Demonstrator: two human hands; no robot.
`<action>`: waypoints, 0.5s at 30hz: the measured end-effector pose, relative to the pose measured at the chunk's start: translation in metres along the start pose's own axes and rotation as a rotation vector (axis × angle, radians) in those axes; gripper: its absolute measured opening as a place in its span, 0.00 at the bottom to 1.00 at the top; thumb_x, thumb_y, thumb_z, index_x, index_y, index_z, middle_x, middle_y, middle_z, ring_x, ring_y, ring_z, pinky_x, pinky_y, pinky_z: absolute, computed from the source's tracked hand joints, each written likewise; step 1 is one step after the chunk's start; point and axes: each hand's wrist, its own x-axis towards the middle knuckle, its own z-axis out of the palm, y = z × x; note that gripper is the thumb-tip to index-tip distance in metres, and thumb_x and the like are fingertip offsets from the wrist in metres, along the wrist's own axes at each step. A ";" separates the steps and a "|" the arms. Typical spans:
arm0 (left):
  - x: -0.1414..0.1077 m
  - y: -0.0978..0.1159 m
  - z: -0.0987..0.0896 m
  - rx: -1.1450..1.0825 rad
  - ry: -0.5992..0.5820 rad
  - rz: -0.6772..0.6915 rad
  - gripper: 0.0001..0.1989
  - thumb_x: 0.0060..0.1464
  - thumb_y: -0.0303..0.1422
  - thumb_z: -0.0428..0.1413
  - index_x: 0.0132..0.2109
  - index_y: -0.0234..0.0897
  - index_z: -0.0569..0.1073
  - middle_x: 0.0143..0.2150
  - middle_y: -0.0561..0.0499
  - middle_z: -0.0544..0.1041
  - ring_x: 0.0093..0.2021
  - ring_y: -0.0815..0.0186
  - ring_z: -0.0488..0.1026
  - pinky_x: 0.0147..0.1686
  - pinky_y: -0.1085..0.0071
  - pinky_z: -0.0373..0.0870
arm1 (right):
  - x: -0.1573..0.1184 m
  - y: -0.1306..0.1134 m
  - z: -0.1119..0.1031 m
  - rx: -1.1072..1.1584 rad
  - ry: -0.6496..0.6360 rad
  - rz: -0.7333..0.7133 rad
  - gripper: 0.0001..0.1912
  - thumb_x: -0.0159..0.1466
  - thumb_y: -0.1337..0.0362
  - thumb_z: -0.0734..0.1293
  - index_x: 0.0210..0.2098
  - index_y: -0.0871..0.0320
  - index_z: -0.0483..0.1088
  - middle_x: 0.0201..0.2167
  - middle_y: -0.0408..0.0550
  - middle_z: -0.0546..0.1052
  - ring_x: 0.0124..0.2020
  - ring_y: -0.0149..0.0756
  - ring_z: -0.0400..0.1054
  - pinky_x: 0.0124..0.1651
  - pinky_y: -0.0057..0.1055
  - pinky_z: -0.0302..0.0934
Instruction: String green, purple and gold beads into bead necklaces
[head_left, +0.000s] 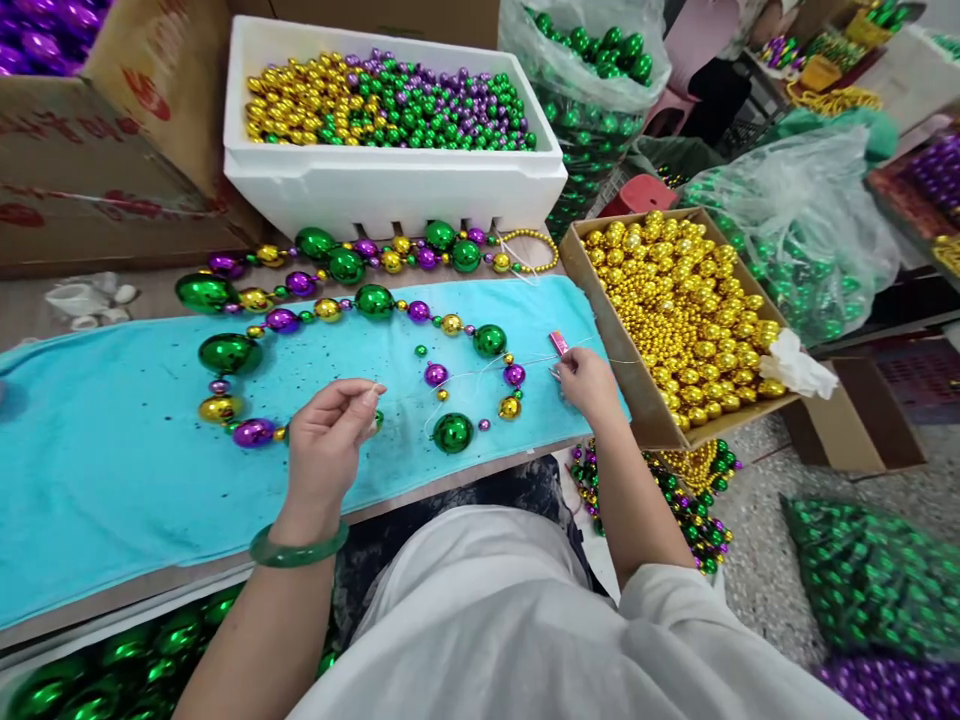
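My left hand is closed in a pinch above the blue cloth, with a bit of clear thread seemingly between thumb and forefinger. A small green bead shows beside its fingers. To the right, my right hand has its fingers closed by a small pink-red object; a metallic glint shows at the fingertips, but what they hold is unclear. Between the hands lie a large green bead, a purple bead and several smaller loose beads. A strand of green, gold and purple beads curves around them.
Behind the cloth stands a white foam box of small beads. A cardboard box of gold beads borders the cloth at right. Another carton is at left. Bags of green beads surround the work place. Finished-looking strands hang at lower right.
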 end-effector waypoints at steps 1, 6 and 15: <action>0.000 0.000 0.001 0.009 0.001 -0.003 0.08 0.46 0.36 0.65 0.33 0.37 0.80 0.19 0.56 0.67 0.19 0.75 0.58 0.19 0.77 0.55 | -0.004 0.001 0.001 -0.033 -0.046 0.001 0.09 0.64 0.61 0.64 0.39 0.57 0.73 0.41 0.54 0.77 0.41 0.43 0.70 0.39 0.33 0.59; 0.001 0.000 0.000 0.074 0.007 0.007 0.10 0.44 0.36 0.66 0.33 0.37 0.79 0.18 0.56 0.68 0.19 0.73 0.61 0.19 0.76 0.57 | -0.012 0.002 0.001 -0.175 -0.177 0.065 0.13 0.61 0.62 0.66 0.45 0.59 0.71 0.46 0.56 0.76 0.47 0.47 0.70 0.41 0.34 0.60; -0.001 -0.010 -0.002 0.072 0.011 -0.034 0.12 0.43 0.39 0.67 0.33 0.36 0.79 0.23 0.54 0.72 0.18 0.77 0.58 0.17 0.78 0.56 | -0.006 0.010 0.004 -0.058 -0.113 -0.027 0.10 0.62 0.70 0.59 0.38 0.60 0.71 0.43 0.60 0.78 0.46 0.46 0.71 0.46 0.36 0.61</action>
